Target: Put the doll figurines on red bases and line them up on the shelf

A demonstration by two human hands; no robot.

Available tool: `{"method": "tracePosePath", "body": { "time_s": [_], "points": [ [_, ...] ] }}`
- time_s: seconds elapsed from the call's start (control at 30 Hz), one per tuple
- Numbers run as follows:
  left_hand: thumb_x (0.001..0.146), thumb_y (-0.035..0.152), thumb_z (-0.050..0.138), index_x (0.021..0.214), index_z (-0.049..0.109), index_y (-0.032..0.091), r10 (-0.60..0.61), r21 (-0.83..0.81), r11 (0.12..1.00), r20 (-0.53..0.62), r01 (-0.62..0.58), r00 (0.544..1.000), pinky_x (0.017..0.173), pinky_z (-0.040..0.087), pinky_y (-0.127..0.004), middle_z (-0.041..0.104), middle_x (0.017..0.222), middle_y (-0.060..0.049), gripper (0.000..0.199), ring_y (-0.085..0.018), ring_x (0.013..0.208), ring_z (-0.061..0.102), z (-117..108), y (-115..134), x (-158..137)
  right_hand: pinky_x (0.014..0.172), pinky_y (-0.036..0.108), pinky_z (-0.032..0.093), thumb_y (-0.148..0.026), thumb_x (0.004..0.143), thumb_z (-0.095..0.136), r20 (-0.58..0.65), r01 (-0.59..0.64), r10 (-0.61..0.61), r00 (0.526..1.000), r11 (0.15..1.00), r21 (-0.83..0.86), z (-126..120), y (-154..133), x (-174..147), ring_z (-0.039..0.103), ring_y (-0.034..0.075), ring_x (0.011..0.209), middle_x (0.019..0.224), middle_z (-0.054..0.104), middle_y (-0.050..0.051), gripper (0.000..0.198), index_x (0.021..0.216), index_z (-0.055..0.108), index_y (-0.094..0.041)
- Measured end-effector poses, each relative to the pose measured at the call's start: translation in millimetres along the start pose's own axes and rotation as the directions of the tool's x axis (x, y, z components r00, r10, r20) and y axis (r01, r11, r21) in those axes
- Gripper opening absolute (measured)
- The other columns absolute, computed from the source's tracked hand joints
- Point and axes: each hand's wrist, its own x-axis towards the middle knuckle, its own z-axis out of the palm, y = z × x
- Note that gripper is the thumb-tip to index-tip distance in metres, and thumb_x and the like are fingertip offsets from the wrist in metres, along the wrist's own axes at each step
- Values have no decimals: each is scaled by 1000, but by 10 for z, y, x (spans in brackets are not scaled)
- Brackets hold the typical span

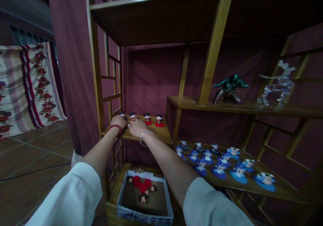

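Observation:
On a small wooden shelf (165, 136), black-haired figurines with red bases stand in a row. My left hand (118, 121), with a red bead bracelet, is closed at the leftmost figurine (122, 114) and covers most of its base. At the second figurine (132, 115), my right hand (137, 128), wearing a silver bangle, has thumb and fingers closed about the base, which they largely hide. Just right of that hand stand a third figurine (147, 117) and a fourth figurine (159, 119), both upright and untouched.
Below, an open cardboard box (144, 216) holds several more red-based figurines lying down. Blue-based figurines (219, 170) crowd the lower right shelf. A green-and-bronze statue (230, 88) and a clear deer figure (279, 84) stand above them. Wooden posts (217, 47) divide the unit.

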Motion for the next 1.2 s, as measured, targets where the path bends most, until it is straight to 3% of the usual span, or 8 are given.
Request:
{"method": "tracePosePath", "body": {
  "time_s": [0.2,1.0,1.2],
  "points": [
    [70,36,47,100,60,9,-47,-48,998,46,49,998,79,45,-29,61,104,-16,43,-25,97,56,-51,30,-41,84,40,36,-38,85,22,10,2,-2,1000,1000,-4,-16,-1,-6,46,25,104,115,47,12,42,103,55,-18],
    [69,34,47,97,61,9,-21,-45,999,33,23,999,78,45,-30,61,102,-17,40,-26,96,56,11,-5,23,84,40,36,-39,82,26,-19,-92,92,996,995,-29,-65,-88,-91,46,27,105,115,51,15,44,99,59,-15],
    [69,33,47,98,60,8,-41,-56,998,32,42,999,77,46,-29,61,102,-17,41,-26,96,57,-3,3,2,83,39,37,-40,82,27,-22,-54,53,998,997,-51,-31,-51,-46,47,26,104,113,52,15,45,101,59,-14]
  ]
}}
